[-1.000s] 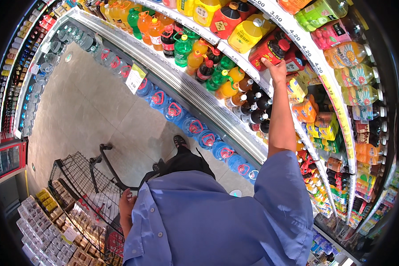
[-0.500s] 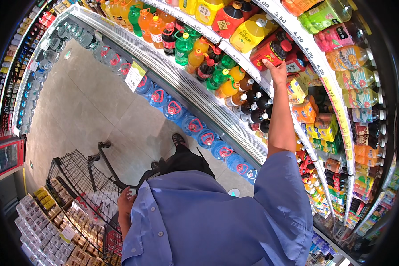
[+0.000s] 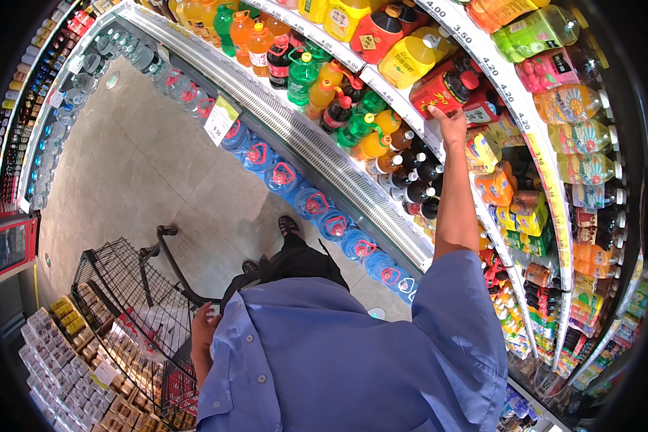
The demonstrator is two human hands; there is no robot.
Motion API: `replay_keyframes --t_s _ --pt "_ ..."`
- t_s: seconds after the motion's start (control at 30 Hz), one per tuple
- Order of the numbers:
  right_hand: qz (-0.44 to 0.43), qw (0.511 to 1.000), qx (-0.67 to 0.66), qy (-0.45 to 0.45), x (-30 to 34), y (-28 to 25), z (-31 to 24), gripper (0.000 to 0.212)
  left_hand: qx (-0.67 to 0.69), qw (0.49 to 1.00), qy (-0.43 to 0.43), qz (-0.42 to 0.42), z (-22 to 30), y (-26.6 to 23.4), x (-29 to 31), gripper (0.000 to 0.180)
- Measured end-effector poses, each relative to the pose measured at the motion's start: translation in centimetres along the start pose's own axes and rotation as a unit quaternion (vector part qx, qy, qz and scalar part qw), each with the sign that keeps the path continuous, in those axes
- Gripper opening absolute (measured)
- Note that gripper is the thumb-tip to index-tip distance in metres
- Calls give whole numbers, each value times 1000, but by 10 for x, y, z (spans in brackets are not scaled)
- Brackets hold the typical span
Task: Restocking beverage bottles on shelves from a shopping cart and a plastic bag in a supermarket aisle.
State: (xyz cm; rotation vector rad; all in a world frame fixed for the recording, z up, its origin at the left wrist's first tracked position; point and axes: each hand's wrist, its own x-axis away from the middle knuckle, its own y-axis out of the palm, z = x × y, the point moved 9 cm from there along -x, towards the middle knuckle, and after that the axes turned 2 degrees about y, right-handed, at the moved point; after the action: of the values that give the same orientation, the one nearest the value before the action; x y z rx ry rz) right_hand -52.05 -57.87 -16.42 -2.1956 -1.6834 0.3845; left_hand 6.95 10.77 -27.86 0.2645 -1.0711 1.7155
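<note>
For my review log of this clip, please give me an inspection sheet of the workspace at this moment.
Surface: grey tiled floor; drink shelves curve along the aisle.
Job's things: red jug with black cap on an upper shelf; black wire shopping cart at the lower left.
Clutter: large blue water bottles lined up on the floor under the shelves; boxed goods beside the cart.
Grippers: right hand raised, touching the red jug; left hand low by the cart, fingers hidden.
Cables: nothing seen.
Surroundings: shop aisle, yellow price tag, more shelving on the far left.
</note>
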Motion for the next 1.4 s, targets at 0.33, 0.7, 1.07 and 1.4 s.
replay_keyframes --t_s 0.33,0.7,1.07,1.4 --pt "-4 1000 10 -25 5 -1 -2 51 -73 997 27 -3 38 -15 -6 54" --pt "-52 951 306 11 -12 -15 6 78 -150 988 5 27 28 -1 14 56" --pt "-41 994 68 -75 122 56 61 42 105 876 -49 467 3 -122 101 18" --pt "-303 946 110 22 240 94 92 21 158 767 -198 590 -270 -221 141 34"
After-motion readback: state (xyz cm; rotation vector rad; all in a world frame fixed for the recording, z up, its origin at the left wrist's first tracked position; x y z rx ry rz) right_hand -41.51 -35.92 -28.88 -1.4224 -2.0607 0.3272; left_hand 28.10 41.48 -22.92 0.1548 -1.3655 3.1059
